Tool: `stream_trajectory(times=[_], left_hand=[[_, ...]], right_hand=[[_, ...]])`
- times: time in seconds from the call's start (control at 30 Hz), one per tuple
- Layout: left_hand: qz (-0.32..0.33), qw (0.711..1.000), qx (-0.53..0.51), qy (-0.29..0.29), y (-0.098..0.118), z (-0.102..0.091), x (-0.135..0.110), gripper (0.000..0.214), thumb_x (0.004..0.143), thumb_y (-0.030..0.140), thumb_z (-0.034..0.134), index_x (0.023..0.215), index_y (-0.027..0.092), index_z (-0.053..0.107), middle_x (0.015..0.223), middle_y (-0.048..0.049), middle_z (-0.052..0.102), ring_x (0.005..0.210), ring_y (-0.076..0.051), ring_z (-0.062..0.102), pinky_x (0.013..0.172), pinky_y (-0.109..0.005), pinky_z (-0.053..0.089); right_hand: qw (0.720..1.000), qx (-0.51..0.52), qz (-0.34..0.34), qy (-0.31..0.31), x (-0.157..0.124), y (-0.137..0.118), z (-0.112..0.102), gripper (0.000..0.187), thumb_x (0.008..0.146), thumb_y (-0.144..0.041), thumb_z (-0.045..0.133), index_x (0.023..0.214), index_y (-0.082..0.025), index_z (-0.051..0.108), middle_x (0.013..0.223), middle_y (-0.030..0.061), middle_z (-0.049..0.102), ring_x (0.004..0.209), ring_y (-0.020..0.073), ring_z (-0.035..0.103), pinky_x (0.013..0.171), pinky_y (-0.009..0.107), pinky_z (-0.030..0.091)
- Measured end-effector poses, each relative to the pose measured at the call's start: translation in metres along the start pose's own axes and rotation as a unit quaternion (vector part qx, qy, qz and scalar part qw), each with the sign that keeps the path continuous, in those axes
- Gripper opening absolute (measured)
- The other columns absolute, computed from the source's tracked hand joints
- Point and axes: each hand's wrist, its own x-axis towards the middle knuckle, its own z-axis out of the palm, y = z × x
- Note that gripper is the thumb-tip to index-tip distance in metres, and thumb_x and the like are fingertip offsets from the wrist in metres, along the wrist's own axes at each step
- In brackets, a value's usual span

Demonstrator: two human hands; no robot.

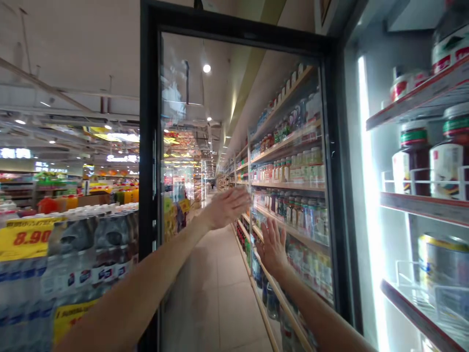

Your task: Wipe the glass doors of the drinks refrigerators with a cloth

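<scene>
Black-framed glass door (238,156), upright, swung open.

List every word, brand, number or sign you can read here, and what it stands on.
"8.90": red digits on the upper yellow price sign, left.
Too blurred to read: that sign's small black print, the lower yellow sign, the packed bottles' labels, the fridge bottles' labels, the shelf strips and the distant lit signs.

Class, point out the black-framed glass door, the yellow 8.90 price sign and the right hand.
Black-framed glass door (148,122): head view, frame's left upright.
Yellow 8.90 price sign (29,238): head view, printed face.
Right hand (273,249): head view, its back.
</scene>
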Motion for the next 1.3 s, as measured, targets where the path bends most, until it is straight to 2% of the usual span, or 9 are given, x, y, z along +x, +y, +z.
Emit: stream_trajectory(times=[0.13, 0.33, 0.5, 0.63, 0.7, 0.83, 1.0, 1.13, 1.3], left_hand=[[-0.225, 0.968, 0.06, 0.09, -0.007, -0.005, 0.007, 0.047, 0.093, 0.027, 0.036, 0.138, 0.014, 0.037, 0.147, -0.0154, 0.033, 0.141, -0.029, 0.018, 0.111, -0.05, 0.023], [0.058, 0.998, 0.004, 0.028, 0.016, 0.002, 0.019, 0.037, 0.092, 0.032, 0.04, 0.128, 0.038, 0.048, 0.14, 0.0099, 0.046, 0.135, -0.007, 0.032, 0.112, -0.025, 0.024], [-0.132, 0.988, 0.041, 0.065, 0.012, 0.005, 0.038, 0.046, 0.092, 0.026, 0.037, 0.137, 0.016, 0.039, 0.146, -0.0108, 0.038, 0.14, -0.026, 0.024, 0.112, -0.048, 0.023], [0.067, 0.997, 0.008, 0.041, 0.023, 0.008, 0.033, 0.043, 0.091, 0.029, 0.041, 0.134, 0.027, 0.043, 0.142, 0.0002, 0.044, 0.138, -0.016, 0.029, 0.114, -0.036, 0.022], [0.086, 0.995, 0.015, 0.041, 0.018, 0.005, 0.028, 0.041, 0.092, 0.029, 0.04, 0.133, 0.028, 0.044, 0.141, 0.0021, 0.045, 0.137, -0.015, 0.031, 0.113, -0.035, 0.022], [-0.178, 0.978, 0.075, 0.075, 0.003, -0.004, 0.016, 0.045, 0.092, 0.027, 0.039, 0.137, 0.021, 0.04, 0.145, -0.006, 0.04, 0.139, -0.024, 0.025, 0.111, -0.044, 0.023], [0.023, 0.999, 0.012, 0.03, 0.014, -0.009, -0.025, 0.048, 0.089, 0.028, 0.044, 0.136, 0.032, 0.04, 0.141, 0.0023, 0.045, 0.138, -0.015, 0.029, 0.114, -0.034, 0.017], [-0.263, 0.962, 0.053, 0.056, 0.026, -0.014, -0.066, 0.053, 0.089, 0.027, 0.043, 0.141, 0.023, 0.034, 0.146, -0.0087, 0.036, 0.142, -0.027, 0.018, 0.112, -0.048, 0.017], [0.013, 0.996, -0.034, -0.081, 0.049, -0.012, -0.098, 0.046, 0.092, 0.028, 0.037, 0.138, 0.033, 0.038, 0.14, 0.0011, 0.047, 0.135, -0.016, 0.034, 0.114, -0.035, 0.015]], right_hand=[[1.0, 0.013, 0.0, 0.006, 0.0, 0.001, -0.001, 0.071, 0.092, -0.027, 0.039, 0.149, -0.02, -0.003, 0.156, 0.0104, 0.011, 0.145, 0.0258, 0.002, 0.113, 0.056, 0.015], [0.998, 0.048, -0.019, 0.02, -0.003, 0.007, 0.0, 0.069, 0.092, -0.027, 0.041, 0.149, -0.021, 0.003, 0.156, 0.01, 0.011, 0.144, 0.0272, 0.006, 0.111, 0.057, 0.021], [0.996, 0.067, -0.033, 0.04, -0.005, 0.011, 0.003, 0.065, 0.091, -0.025, 0.042, 0.149, -0.022, 0.011, 0.155, 0.0091, 0.018, 0.144, 0.0269, 0.011, 0.112, 0.056, 0.022], [0.996, 0.064, -0.04, 0.038, -0.005, 0.012, 0.002, 0.062, 0.091, -0.026, 0.043, 0.148, -0.02, 0.018, 0.153, 0.0104, 0.025, 0.144, 0.0281, 0.013, 0.111, 0.057, 0.025], [0.997, 0.062, -0.045, 0.032, -0.005, 0.013, 0.001, 0.061, 0.091, -0.026, 0.042, 0.147, -0.019, 0.019, 0.152, 0.0111, 0.026, 0.143, 0.0281, 0.014, 0.11, 0.055, 0.028], [0.996, 0.066, -0.046, 0.039, -0.005, 0.014, 0.0, 0.061, 0.091, -0.025, 0.042, 0.147, -0.019, 0.019, 0.152, 0.0108, 0.028, 0.143, 0.0273, 0.015, 0.109, 0.054, 0.03], [0.995, 0.083, -0.037, 0.048, -0.006, 0.013, 0.002, 0.063, 0.09, -0.024, 0.043, 0.148, -0.022, 0.018, 0.152, 0.0105, 0.028, 0.143, 0.0266, 0.017, 0.111, 0.055, 0.025], [0.995, 0.089, -0.021, 0.035, -0.006, 0.011, 0.0, 0.065, 0.09, -0.024, 0.042, 0.148, -0.024, 0.014, 0.153, 0.0107, 0.025, 0.143, 0.0262, 0.016, 0.111, 0.055, 0.024], [0.995, 0.094, -0.02, 0.034, -0.005, 0.01, -0.004, 0.064, 0.091, -0.023, 0.039, 0.148, -0.025, 0.009, 0.154, 0.0095, 0.023, 0.144, 0.0233, 0.011, 0.113, 0.054, 0.02]])
